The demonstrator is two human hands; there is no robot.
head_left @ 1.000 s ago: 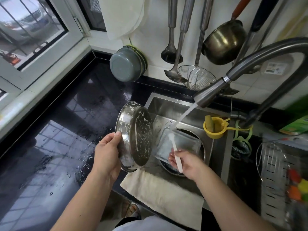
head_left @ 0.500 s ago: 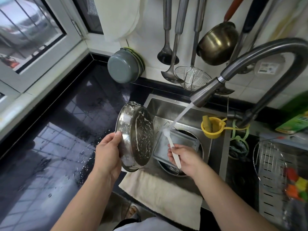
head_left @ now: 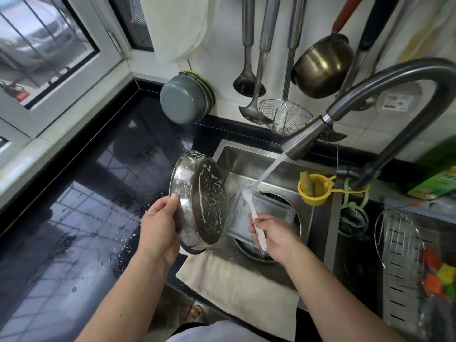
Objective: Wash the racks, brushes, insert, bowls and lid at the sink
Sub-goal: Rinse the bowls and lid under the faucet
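Note:
My left hand grips the rim of a round steel bowl, tilted on edge at the sink's left side, its underside streaked with white foam. My right hand holds a white brush by the handle, its head up in the water stream from the faucet. Below the brush a clear rectangular lid lies over a dark bowl in the steel sink.
A beige cloth hangs over the sink's front edge. The black counter at left is wet. A wire rack and drainer stand at right. Ladles, a skimmer and a pot hang on the wall. A yellow cup hangs by the faucet.
The brush head has come up a little into the water stream. The bowl stays tilted in my left hand.

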